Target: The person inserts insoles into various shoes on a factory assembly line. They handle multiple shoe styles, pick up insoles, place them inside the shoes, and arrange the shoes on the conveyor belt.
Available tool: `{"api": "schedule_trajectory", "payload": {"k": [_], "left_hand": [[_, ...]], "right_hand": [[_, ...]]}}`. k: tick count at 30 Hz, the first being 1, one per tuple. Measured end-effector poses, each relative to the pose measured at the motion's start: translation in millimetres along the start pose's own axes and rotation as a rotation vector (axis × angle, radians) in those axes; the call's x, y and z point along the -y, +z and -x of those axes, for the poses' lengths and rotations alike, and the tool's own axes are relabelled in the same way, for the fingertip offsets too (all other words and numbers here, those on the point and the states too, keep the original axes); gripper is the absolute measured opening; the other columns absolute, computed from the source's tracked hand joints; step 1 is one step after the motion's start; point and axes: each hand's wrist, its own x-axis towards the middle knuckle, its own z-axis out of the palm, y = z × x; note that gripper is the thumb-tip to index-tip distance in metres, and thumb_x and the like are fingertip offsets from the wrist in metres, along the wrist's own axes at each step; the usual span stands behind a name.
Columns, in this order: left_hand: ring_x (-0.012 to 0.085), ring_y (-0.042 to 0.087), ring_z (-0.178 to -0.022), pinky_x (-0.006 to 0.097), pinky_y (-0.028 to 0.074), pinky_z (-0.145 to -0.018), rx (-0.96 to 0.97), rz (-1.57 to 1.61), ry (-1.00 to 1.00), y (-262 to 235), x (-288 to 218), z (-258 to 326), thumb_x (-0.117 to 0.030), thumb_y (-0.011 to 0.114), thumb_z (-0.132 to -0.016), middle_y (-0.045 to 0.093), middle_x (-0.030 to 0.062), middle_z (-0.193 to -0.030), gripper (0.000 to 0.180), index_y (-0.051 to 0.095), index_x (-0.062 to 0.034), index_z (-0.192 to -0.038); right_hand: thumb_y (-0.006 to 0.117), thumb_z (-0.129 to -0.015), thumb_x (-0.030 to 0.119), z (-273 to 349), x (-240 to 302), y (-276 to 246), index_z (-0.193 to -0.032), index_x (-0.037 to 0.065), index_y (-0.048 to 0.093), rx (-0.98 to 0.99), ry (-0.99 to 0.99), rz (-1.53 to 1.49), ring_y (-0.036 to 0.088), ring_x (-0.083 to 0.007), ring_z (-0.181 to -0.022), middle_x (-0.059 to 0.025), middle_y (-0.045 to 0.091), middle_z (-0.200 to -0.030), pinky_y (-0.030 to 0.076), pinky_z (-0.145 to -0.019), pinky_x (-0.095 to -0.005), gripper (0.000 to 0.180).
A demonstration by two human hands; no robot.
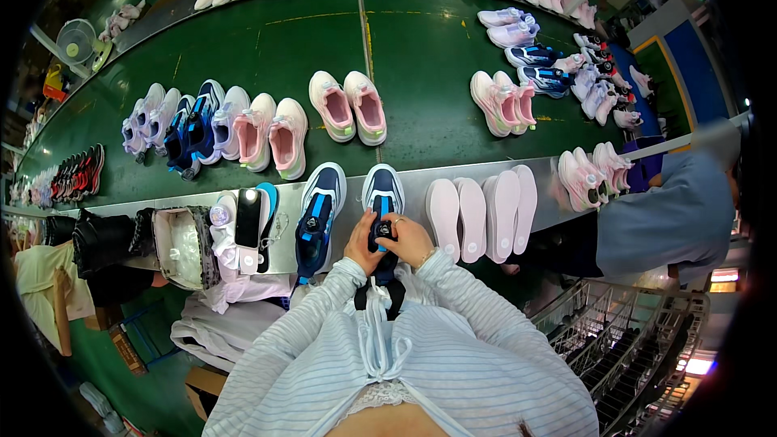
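Observation:
Both my hands are on a navy sneaker [382, 184] with a white sole, its toe pointing away from me on the metal ledge. My left hand [361, 241] grips the shoe's left side near the ankle. On the other side, the fingers of my right hand [411, 239] bend over the round black dial [384, 231] on the tongue. Just left lies the matching navy sneaker [319, 209], with bright blue trim and a similar dial. Right of my hands, pale pink insoles [443, 214] lie in pairs on the ledge.
Pink, lilac and navy sneakers stand in groups on the green conveyor belt [267, 40]. At left on the ledge [356, 194] are a phone [248, 218] and a lined basket [182, 247]. A person in a grey-blue top [664, 210] is at right, above a wire rack [623, 340].

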Motion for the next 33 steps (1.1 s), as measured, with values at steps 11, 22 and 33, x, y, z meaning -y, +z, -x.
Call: {"api": "schedule_trajectory", "payload": {"k": [11, 22, 33], "left_hand": [[0.0318, 0.033, -0.116, 0.035, 0.030, -0.095, 0.077, -0.001, -0.010, 8, -3, -5, -0.012, 0.067, -0.058, 0.030, 0.0175, -0.128, 0.074, 0.032, -0.0053, -0.123], [0.0371, 0.050, -0.079, 0.041, 0.041, -0.069, 0.121, -0.585, -0.457, -75, 3, 41, -0.035, 0.065, -0.063, 0.053, 0.0217, -0.081, 0.052, 0.046, 0.0037, -0.092], [0.0358, 0.057, -0.069, 0.040, 0.045, -0.062, 0.155, -0.308, -0.232, -1, -52, -45, -0.038, 0.062, -0.064, 0.057, 0.0234, -0.071, 0.049, 0.055, 0.0070, -0.081]], "right_hand": [[0.062, -0.067, 0.020, 7, -27, 14, -0.086, 0.005, 0.057, -0.244, -0.130, -0.063, 0.051, -0.0238, -0.061, -0.0087, 0.052, -0.067, 0.042, -0.057, -0.0323, 0.024], [0.064, -0.063, 0.031, 53, -49, 22, -0.125, -0.003, 0.017, 0.067, 0.375, -0.154, 0.051, -0.0365, -0.092, -0.0259, 0.052, -0.099, 0.040, -0.080, -0.0384, 0.085], [0.054, -0.070, 0.020, 25, -17, -45, -0.120, -0.006, 0.027, -0.026, 0.394, 0.137, 0.055, -0.0380, -0.073, -0.0256, 0.055, -0.086, 0.044, -0.068, -0.0436, 0.063]]}}
